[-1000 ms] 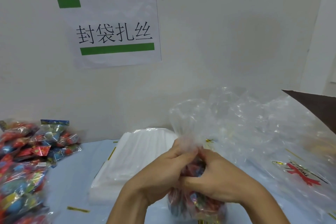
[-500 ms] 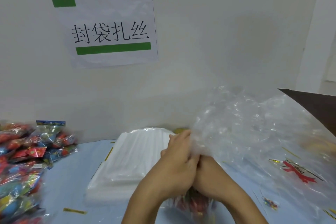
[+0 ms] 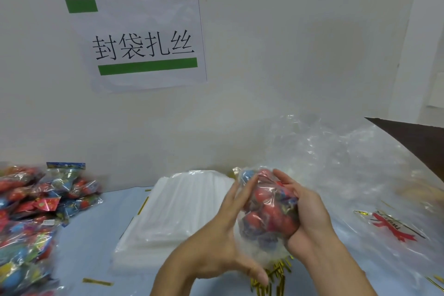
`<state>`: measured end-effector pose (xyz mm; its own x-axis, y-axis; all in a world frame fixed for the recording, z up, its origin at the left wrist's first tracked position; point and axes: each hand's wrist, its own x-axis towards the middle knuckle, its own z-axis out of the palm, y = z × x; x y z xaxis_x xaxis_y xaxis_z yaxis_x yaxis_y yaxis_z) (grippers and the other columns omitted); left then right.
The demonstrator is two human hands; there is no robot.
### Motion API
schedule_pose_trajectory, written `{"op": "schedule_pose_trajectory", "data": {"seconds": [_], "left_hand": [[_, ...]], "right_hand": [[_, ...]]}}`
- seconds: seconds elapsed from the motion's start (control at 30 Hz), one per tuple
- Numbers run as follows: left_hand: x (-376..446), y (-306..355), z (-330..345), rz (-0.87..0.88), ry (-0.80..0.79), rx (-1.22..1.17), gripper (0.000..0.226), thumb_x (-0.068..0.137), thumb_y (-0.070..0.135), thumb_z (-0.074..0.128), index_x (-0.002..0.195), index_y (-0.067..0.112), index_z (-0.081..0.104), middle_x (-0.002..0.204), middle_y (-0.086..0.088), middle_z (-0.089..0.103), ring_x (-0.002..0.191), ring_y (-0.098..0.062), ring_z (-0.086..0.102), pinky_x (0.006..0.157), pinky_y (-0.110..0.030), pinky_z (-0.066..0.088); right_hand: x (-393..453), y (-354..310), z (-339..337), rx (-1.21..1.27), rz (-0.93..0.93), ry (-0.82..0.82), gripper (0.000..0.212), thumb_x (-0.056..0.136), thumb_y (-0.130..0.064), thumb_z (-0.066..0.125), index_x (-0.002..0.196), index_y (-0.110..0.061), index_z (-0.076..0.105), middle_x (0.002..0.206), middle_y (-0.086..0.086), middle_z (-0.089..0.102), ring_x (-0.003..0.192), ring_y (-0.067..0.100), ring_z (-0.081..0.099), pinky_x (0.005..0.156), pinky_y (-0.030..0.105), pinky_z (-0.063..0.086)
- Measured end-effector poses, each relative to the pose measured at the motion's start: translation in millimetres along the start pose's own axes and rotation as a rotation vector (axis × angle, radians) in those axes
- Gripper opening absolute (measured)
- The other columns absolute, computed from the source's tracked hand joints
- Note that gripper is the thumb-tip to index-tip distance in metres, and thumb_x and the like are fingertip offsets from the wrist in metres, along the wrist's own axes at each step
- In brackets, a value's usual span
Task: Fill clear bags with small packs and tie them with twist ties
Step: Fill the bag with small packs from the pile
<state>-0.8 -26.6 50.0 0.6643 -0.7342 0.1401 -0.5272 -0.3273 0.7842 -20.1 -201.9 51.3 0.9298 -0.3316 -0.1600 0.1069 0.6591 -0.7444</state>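
Note:
A clear bag [image 3: 266, 214] stuffed with red and blue small packs is held above the table between my hands. My right hand [image 3: 307, 209] cups it from the right, fingers curled over its upper side. My left hand [image 3: 216, 235] lies against its left side with straight fingers, thumb stretched out under the bag's gathered lower end. A bunch of gold twist ties [image 3: 276, 274] lies on the table just below the bag. A flat stack of empty clear bags [image 3: 177, 211] sits to the left of my hands.
A heap of colourful small packs [image 3: 36, 211] fills the left side of the pale blue table [image 3: 96, 235]. Crumpled clear plastic [image 3: 348, 171] and a red-labelled packet [image 3: 394, 223] lie at the right, under a brown cardboard flap [image 3: 413, 142]. Loose gold ties [image 3: 97, 281] are scattered about.
Both hands gripped the bag's neck with its loose top standing up. Now the bag is raised and turned, my left fingers have straightened along its side, and my right hand cups it.

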Motion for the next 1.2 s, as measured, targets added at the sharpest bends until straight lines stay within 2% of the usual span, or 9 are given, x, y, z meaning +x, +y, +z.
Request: {"op": "schedule_pose_trajectory", "data": {"seconds": [0.1,0.23,0.33,0.43,0.63,0.8,0.93,1.07,1.2], "left_hand": [[8,2,7,0.125,0.173,0.140,0.123,0.059,0.043,0.094,0.141,0.070,0.007,0.153,0.039,-0.021,0.151,0.000,0.000,0.119,-0.035,0.033],[11,-3,8,0.215,0.421,-0.064,0.082,0.063,0.051,0.087,0.134,0.045,0.048,0.152,0.029,0.031,0.137,0.003,0.039,0.106,-0.030,0.048],[10,-7,1,0.189,0.460,-0.310,0.052,0.071,0.050,0.074,0.120,0.035,0.064,0.125,0.006,0.067,0.116,-0.016,0.064,0.092,-0.026,0.053],[8,-9,-3,0.136,0.412,-0.581,0.048,0.082,0.055,0.052,0.113,0.026,0.074,0.113,-0.005,0.074,0.108,-0.023,0.069,0.089,-0.030,0.055],[12,-8,0,-0.156,0.080,-1.099,0.028,0.092,0.040,0.055,0.089,0.018,0.072,0.093,-0.004,0.070,0.094,-0.016,0.066,0.085,-0.031,0.053],[15,-12,6,-0.156,0.095,-1.029,0.095,0.063,0.087,0.060,0.145,0.045,0.040,0.146,0.000,0.053,0.121,-0.033,0.062,0.088,-0.053,0.056],[17,0,19,0.170,0.135,-0.396,0.109,0.055,0.037,0.094,0.141,0.064,0.032,0.155,0.030,0.028,0.135,0.002,0.044,0.096,-0.032,0.053],[25,-2,16,0.193,0.502,-0.420,0.054,0.066,0.031,0.086,0.118,0.039,0.070,0.126,0.008,0.066,0.114,-0.014,0.066,0.090,-0.030,0.055],[1,-12,-14,-0.295,0.247,-0.776,0.044,0.056,0.057,0.076,0.085,0.023,0.077,0.087,-0.006,0.072,0.072,-0.025,0.068,0.060,-0.030,0.047]], "right_hand": [[-1,4,2,0.136,0.086,-0.078,0.031,0.093,-0.008,0.051,0.108,-0.022,0.074,0.097,0.013,0.078,0.072,0.034,0.076,0.063,0.046,0.062],[-10,-1,12,0.085,-0.024,-0.171,0.027,0.099,-0.013,0.053,0.114,-0.023,0.071,0.104,0.012,0.078,0.088,0.032,0.077,0.072,0.045,0.061],[-19,-5,19,-0.353,-0.314,-0.180,0.028,0.098,-0.017,0.058,0.110,-0.033,0.077,0.110,-0.013,0.076,0.099,0.006,0.073,0.072,0.022,0.060],[-29,-11,22,-0.585,-0.510,-0.381,0.031,0.101,-0.014,0.058,0.108,-0.037,0.077,0.096,-0.037,0.070,0.093,-0.019,0.064,0.070,0.004,0.051],[-42,-19,11,-0.744,-0.323,-0.774,0.031,0.101,-0.039,0.051,0.118,-0.028,0.075,0.125,-0.006,0.072,0.121,0.013,0.065,0.101,0.025,0.051],[-28,-25,10,-0.276,-0.245,-0.111,0.039,0.101,-0.040,0.050,0.095,-0.014,0.079,0.100,0.014,0.078,0.085,0.025,0.077,0.070,0.038,0.063],[-17,-15,11,-0.144,-0.277,0.275,0.039,0.107,-0.027,0.044,0.087,-0.019,0.075,0.102,0.016,0.074,0.083,0.028,0.073,0.082,0.049,0.060],[-22,-2,21,-0.342,-0.260,-0.008,0.030,0.105,-0.034,0.048,0.100,-0.028,0.077,0.094,0.013,0.076,0.071,0.024,0.073,0.064,0.036,0.061],[-30,1,18,-0.850,-0.422,-0.507,0.032,0.094,-0.052,0.046,0.109,-0.047,0.074,0.107,-0.021,0.075,0.099,-0.003,0.070,0.078,0.009,0.052]]}}
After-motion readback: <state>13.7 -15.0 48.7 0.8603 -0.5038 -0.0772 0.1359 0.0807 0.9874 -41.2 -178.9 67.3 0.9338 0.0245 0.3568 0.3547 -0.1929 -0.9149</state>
